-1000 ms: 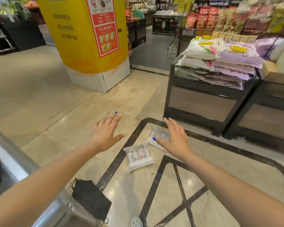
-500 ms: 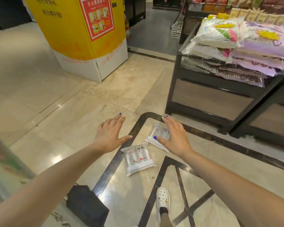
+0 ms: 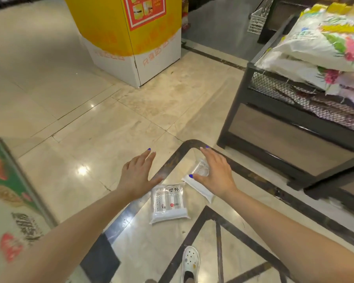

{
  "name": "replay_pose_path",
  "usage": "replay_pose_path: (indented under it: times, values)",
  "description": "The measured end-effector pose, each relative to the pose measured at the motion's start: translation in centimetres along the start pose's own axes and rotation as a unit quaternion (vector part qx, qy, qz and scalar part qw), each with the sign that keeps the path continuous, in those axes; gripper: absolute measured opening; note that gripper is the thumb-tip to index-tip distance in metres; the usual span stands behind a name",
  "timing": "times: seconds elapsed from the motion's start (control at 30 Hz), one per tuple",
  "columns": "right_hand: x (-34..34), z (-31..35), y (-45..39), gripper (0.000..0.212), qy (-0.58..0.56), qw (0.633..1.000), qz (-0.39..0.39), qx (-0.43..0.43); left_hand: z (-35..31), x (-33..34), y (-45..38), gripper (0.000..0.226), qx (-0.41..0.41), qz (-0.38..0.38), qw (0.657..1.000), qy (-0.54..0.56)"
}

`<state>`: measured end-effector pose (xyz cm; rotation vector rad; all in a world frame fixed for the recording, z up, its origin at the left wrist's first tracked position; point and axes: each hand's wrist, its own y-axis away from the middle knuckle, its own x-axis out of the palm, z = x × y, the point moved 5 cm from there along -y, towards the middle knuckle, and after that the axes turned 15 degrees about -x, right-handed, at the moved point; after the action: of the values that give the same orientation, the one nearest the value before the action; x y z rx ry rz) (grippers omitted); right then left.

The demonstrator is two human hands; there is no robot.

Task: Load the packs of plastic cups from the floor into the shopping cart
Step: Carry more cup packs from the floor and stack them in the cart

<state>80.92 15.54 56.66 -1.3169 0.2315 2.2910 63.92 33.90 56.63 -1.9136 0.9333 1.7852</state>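
Two clear packs of plastic cups lie on the marble floor. The nearer pack [image 3: 169, 203] lies flat with its printed label up. The farther pack [image 3: 198, 183] lies just right of it, partly hidden under my right hand [image 3: 215, 172], whose fingers are spread straight above it with the thumb at its edge. My left hand [image 3: 138, 173] hovers open, fingers straight, just left of the nearer pack. Whether either hand touches a pack cannot be told. The shopping cart [image 3: 12, 205] shows only as a blurred printed panel at the left edge.
A black display stand [image 3: 290, 127] with stacked bags stands close on the right. A yellow and white pillar [image 3: 131, 45] rises ahead. My white shoe [image 3: 190, 262] is on the floor below the packs. A dark object [image 3: 100, 260] sits by the cart.
The view has tilted down and come closer to the floor. Both hands have lowered toward the packs, staying open. The packs have not moved.
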Motion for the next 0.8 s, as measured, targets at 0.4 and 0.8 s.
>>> replay_pose_path:
  times: [0.4, 0.8]
  values:
    - [11.5, -7.6, -3.5, 0.102, -0.001, 0.994, 0.105, 0.041, 4.1, 12.2, -4.9, 0.105, -0.028, 0.090, 0.996, 0.002]
    - [41.5, -21.7, -1.5, 0.115, 0.016, 0.966, 0.245, 0.081, 9.9, 42.8, -9.7, 0.097, -0.091, 0.157, 0.982, 0.060]
